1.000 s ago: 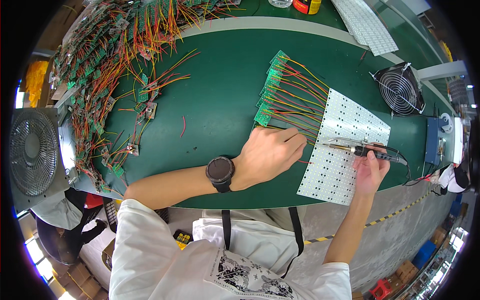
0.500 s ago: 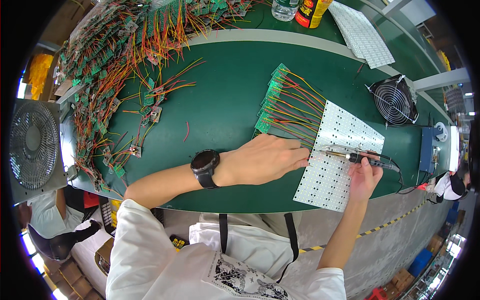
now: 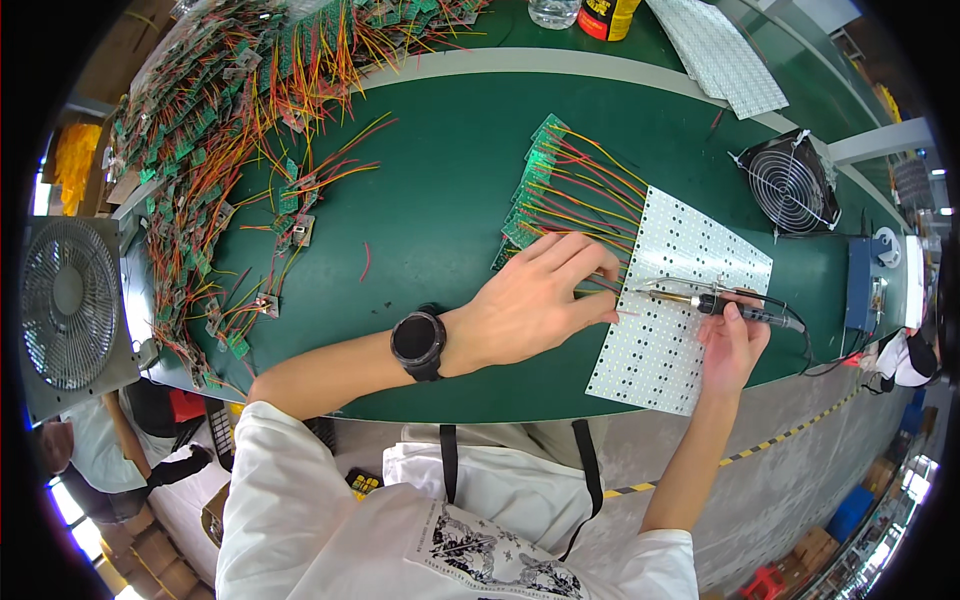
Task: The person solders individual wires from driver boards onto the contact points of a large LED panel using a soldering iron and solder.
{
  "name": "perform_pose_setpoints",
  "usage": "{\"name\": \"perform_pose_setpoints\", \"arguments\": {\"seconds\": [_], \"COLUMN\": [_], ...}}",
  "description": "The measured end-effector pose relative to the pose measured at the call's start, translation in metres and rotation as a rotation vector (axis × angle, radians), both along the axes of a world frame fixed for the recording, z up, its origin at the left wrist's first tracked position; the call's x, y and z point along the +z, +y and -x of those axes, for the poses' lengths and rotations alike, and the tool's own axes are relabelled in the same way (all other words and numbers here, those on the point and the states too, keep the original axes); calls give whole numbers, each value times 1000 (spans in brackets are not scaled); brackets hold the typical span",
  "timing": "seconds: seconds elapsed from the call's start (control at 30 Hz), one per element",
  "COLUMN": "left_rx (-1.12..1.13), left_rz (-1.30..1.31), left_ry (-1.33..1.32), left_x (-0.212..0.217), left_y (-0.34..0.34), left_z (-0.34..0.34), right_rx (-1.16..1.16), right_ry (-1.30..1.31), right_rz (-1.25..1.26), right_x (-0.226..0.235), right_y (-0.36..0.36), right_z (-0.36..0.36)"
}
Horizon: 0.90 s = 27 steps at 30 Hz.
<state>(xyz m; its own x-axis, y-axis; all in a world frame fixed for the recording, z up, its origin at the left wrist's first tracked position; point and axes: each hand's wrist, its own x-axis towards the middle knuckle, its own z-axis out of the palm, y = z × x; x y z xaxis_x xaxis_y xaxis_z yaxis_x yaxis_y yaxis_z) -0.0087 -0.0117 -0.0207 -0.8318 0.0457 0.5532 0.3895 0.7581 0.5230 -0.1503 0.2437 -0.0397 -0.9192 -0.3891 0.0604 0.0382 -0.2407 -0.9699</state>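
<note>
A white perforated LED panel [image 3: 665, 350] lies at an angle on the green bench. Red and yellow wires [image 3: 600, 180] run from its left edge to a row of green circuit boards [image 3: 530, 190], which overlap one another. My left hand [image 3: 535, 300], with a black watch on its wrist, is bent over the lower wires, thumb and fingertips closed round a thin wire at the panel's edge. In my right hand [image 3: 730, 345] is a soldering iron [image 3: 730, 308] with a curved metal tube along it; its tip points left, close to the panel's left edge.
A large heap of wired boards [image 3: 210, 130] covers the bench's left side. Near the right end stand a small black fan [image 3: 790, 185] and a blue box-shaped unit [image 3: 860, 280]. More white panels [image 3: 720, 60] are stacked at the back. A grey fan [image 3: 70, 300] stands far left.
My left hand has turned and its fingers have lifted and spread from the thumb, above the wires. The row of boards is straighter. The iron stays by the panel's edge.
</note>
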Motion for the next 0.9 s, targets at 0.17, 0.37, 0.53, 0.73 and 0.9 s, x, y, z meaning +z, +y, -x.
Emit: {"name": "perform_pose_setpoints", "arguments": {"seconds": [0.17, 0.37, 0.53, 0.73, 0.9], "left_rx": [-167, -23, 35, -8, -40], "left_rz": [28, 112, 84, 78, 120], "left_ry": [46, 49, 27, -6, -54], "left_x": [-1, -15, -18, -17, -17], "left_y": [4, 4, 3, 1, 1], "left_z": [-7, -5, -3, -2, -2], "right_rx": [1, 20, 80, 79, 107], "right_ry": [-7, 22, -13, 12, 48], "right_rz": [-8, -43, -45, -81, -58], "right_x": [0, -2, 1, -7, -4], "right_y": [-4, 1, -2, 6, 4], "right_z": [0, 0, 4, 5, 2]}}
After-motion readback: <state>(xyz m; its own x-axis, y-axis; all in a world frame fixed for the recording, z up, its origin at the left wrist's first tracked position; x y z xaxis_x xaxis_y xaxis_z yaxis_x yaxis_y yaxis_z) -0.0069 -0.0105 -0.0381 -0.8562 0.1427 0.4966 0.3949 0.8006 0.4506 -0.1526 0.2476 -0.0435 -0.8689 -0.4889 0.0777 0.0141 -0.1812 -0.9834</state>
